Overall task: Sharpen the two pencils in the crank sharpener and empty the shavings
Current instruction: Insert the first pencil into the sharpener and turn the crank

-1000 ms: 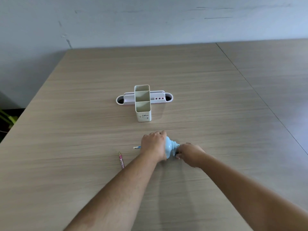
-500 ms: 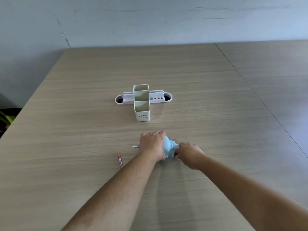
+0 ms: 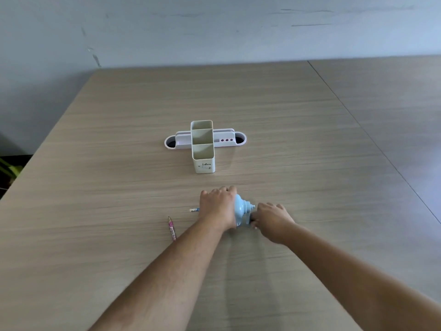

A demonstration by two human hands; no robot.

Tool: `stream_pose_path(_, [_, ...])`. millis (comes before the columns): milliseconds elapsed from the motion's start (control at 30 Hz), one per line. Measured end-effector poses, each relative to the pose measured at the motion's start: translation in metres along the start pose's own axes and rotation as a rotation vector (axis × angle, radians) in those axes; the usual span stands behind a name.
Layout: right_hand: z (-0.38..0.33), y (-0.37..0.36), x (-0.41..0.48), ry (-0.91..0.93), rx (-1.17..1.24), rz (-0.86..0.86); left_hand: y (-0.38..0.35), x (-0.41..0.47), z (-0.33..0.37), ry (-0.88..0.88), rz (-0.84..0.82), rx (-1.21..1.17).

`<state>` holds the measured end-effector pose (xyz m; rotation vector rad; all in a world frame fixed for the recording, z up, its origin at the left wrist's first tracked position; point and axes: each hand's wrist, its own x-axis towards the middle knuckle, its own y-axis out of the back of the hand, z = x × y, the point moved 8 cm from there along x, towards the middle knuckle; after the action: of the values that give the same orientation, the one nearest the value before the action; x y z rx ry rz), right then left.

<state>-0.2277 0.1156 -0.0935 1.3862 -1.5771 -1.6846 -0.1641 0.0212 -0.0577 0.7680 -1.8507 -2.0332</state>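
A light blue crank sharpener (image 3: 241, 209) stands on the wooden table (image 3: 310, 163) near its middle front. My left hand (image 3: 218, 206) covers the sharpener's body and presses it down. My right hand (image 3: 272, 219) is closed on the dark crank handle at the sharpener's right end. The blue-and-white end of one pencil (image 3: 194, 210) sticks out to the left from under my left hand. A second, pink pencil (image 3: 172, 228) lies loose on the table left of my left forearm.
A cream desk organiser (image 3: 203, 149) with open compartments stands behind the sharpener, in front of a low white tray (image 3: 171, 142). A seam runs down the table at the right. A grey wall lies behind.
My right hand has shifted slightly around the crank end, low beside the sharpener. My left hand and both pencils stay where they were.
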Motion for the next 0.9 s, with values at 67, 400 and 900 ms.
stream_pose_path(67, [-0.001, 0.017, -0.016, 0.061, 0.043, -0.051, 0.000, 0.001, 0.000, -0.013, 0.008, 0.011])
stream_pose_path(400, [0.013, 0.019, 0.033, -0.115, -0.001, 0.077, 0.000, 0.001, -0.001, -0.007, -0.015, 0.005])
stream_pose_path(900, [0.009, 0.006, 0.017, -0.121, 0.017, -0.014, 0.000, 0.002, 0.000, -0.008, 0.013, 0.010])
